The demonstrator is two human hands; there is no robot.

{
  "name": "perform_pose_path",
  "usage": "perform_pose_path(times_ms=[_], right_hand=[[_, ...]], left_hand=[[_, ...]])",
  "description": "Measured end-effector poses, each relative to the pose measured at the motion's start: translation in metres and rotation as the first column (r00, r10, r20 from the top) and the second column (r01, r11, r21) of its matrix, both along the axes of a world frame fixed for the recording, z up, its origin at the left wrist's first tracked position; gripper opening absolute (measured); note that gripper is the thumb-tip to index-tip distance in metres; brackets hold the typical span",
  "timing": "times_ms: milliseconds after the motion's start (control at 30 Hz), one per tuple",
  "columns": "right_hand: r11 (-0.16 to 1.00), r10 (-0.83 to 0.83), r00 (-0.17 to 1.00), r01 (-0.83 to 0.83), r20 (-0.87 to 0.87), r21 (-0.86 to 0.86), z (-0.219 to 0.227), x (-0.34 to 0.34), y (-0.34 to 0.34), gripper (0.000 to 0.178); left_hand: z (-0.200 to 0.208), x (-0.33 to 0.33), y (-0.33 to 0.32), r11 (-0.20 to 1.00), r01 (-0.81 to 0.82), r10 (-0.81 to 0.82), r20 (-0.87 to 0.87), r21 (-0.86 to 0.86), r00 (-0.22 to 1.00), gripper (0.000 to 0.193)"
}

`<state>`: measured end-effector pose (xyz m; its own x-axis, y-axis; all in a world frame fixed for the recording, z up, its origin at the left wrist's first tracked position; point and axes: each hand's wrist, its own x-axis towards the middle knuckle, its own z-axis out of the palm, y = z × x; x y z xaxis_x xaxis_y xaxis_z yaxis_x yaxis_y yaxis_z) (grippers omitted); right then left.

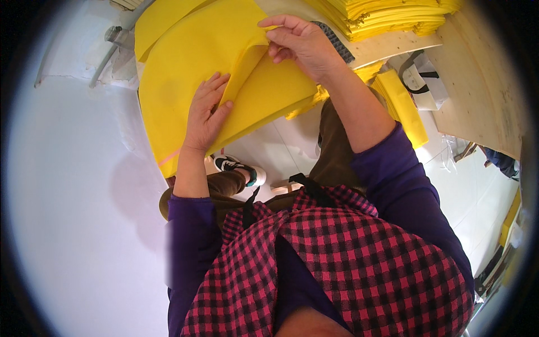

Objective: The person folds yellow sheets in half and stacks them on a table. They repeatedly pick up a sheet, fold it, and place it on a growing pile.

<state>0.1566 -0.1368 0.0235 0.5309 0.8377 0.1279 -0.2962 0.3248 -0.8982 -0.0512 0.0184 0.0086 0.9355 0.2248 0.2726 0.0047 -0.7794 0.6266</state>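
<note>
While the spread left grip (pixel 206 115) touches yellow sheeting (pixel 179 84), the right (pixel 303 48) half-curls.

This looks like a small workshop where soft sheet material is handled in quantity. The sign of it is the wooden table (pixel 396 47): on it lie large yellow sheets (pixel 185 73), and at its far right a thick pile of folded yellow pieces (pixel 387 17), layer upon layer of one colour (cloth or felt, I can't tell which). More yellow bundles (pixel 401 106) sit below the table's right part, close to a white bag (pixel 426 84) with black handles. To the right of the table stands a broad bare board (pixel 483 78), plain and unvarnished-looking. Under the table runs a pale tiled floor (pixel 275 140), and the person before it wears a checked apron (pixel 365 253).
</note>
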Motion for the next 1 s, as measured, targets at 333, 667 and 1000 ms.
perform_pose_path(times_ms=[333, 667, 1000], right_hand=[[0.950, 0.210, 0.709, 0.015, 0.674, -0.312, -0.005, 0.035, -0.032, 0.018], [0.857, 0.426, 0.563, -0.001, 0.708, -0.515, -0.017, 0.039, -0.038, 0.016], [0.949, 0.226, 0.648, 0.023, 0.728, -0.315, -0.021, 0.041, -0.032, 0.017]], left_hand=[[-0.012, -0.001, 0.005, 0.996, -0.040, 0.042, 0.025, -0.075, 0.999, 0.035], [-0.006, 0.000, 0.002, 0.994, -0.043, 0.045, 0.020, -0.098, 0.999, 0.036], [-0.003, -0.001, 0.001, 0.998, -0.006, 0.007, 0.023, -0.056, 1.000, 0.035]])
